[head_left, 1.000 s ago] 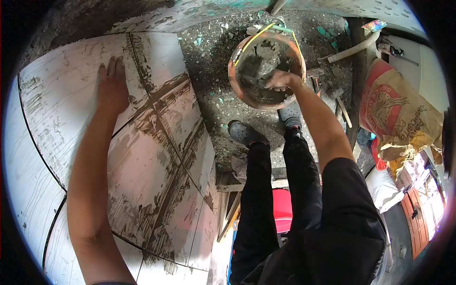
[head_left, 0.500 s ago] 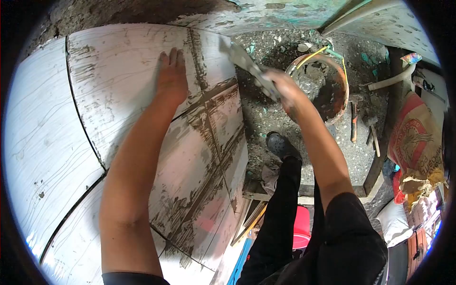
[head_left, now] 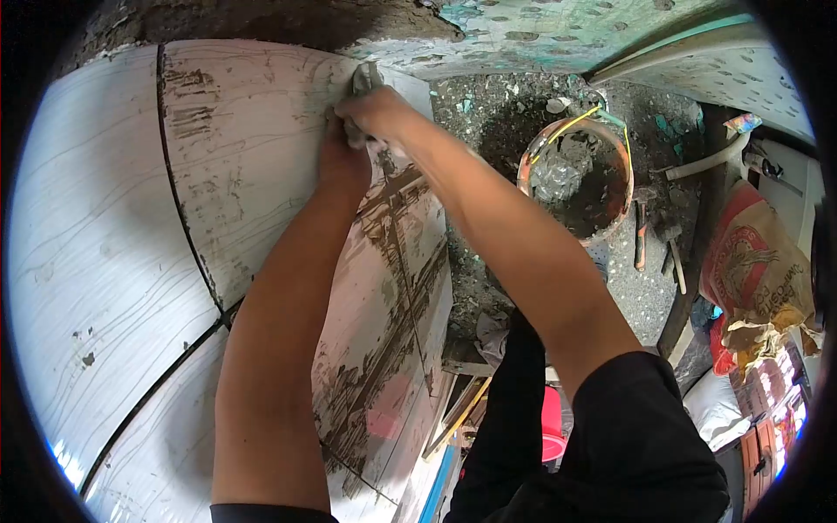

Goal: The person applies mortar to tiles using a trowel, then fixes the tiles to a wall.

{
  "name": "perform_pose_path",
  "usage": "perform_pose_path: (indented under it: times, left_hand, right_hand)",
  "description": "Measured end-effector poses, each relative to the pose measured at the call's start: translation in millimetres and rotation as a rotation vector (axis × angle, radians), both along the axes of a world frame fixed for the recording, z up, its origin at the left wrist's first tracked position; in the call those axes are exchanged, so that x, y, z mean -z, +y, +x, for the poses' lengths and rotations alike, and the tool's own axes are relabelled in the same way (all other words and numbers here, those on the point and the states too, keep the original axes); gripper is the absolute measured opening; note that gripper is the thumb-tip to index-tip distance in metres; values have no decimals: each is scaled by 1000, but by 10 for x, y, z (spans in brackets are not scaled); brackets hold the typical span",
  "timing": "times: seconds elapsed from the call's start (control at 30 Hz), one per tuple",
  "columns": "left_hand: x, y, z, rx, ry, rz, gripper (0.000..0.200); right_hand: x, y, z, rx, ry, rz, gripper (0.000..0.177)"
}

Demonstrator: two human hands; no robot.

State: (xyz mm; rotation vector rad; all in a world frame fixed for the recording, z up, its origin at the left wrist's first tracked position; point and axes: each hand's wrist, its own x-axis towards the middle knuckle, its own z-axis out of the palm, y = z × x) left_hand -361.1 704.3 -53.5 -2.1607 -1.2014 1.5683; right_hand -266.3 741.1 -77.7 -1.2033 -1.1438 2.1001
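White veined tiles (head_left: pixel 253 139) cover the wall at the left, with dark joints and brown smears of mortar. My right hand (head_left: pixel 377 113) is closed round a grey, mortar-coated trowel (head_left: pixel 367 78), held against the tiles near their top edge. Right beside it, partly behind it, is my left hand (head_left: pixel 342 157); its fingers are mostly hidden by my right hand and the tool. Below both hands, smeared mortar (head_left: pixel 392 227) runs along the tile joints.
A bucket (head_left: pixel 629 179) with wet mix stands on the rough floor. Right of it lie a hammer (head_left: pixel 641 235) and another tool (head_left: pixel 677 261). A printed sack (head_left: pixel 750 261) leans at the right; a pink bucket (head_left: pixel 553 423) is low down. A pipe (head_left: pixel 719 159) juts out.
My right hand has moved left with the trowel, from beside the bucket to the tiles. My left hand, which lay spread on the tile, has shifted slightly right and down and now meets my right hand.
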Motion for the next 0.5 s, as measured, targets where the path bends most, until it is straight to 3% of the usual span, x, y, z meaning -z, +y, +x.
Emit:
perform_pose_path:
  times: [0.07, 0.13, 0.23, 0.3, 0.4, 0.5]
  left_hand:
    - [-7, -33, 12, 24, 38, -13, 72]
    - [-87, 27, 93, 33, 134, -86, 73]
    - [-44, 46, 63, 72, 190, -101, 78]
    - [-118, 51, 119, 96, 166, -101, 62]
    - [-117, 26, 94, 95, 144, -98, 54]
    - [-115, 16, 91, 87, 145, -88, 54]
  right_hand:
    - [-288, -230, 477, 26, 26, -176, 28]
    - [78, -327, 644, 164, 113, -394, 24]
    - [609, -251, 674, 139, -83, -353, 21]
    - [884, -100, 647, 23, -88, -328, 20]
    - [829, 148, 501, 68, 51, -451, 21]
    - [507, 398, 510, 2, 23, -452, 17]
